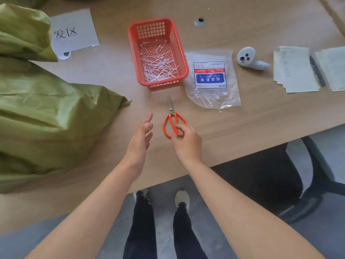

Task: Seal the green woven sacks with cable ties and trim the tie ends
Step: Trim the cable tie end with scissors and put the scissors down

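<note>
A large green woven sack [43, 124] lies on the wooden table at the left, with a second green sack [20, 30] behind it. Red-handled scissors [172, 120] lie on the table, blades pointing away from me. My right hand [186, 141] has its fingers curled on the scissors' right handle loop. My left hand [141, 135] hovers just left of the scissors with fingers relaxed, holding nothing. A clear bag of white cable ties [212, 81] with a blue label lies to the right of the red basket [181, 53], which holds several trimmed tie ends.
A white paper sign [74, 32] lies at the back left. A white handheld controller [250, 58], paper sheets [295, 70] and a black pen [317, 71] sit at the right. A dark office chair [280, 176] stands beyond the table's near edge.
</note>
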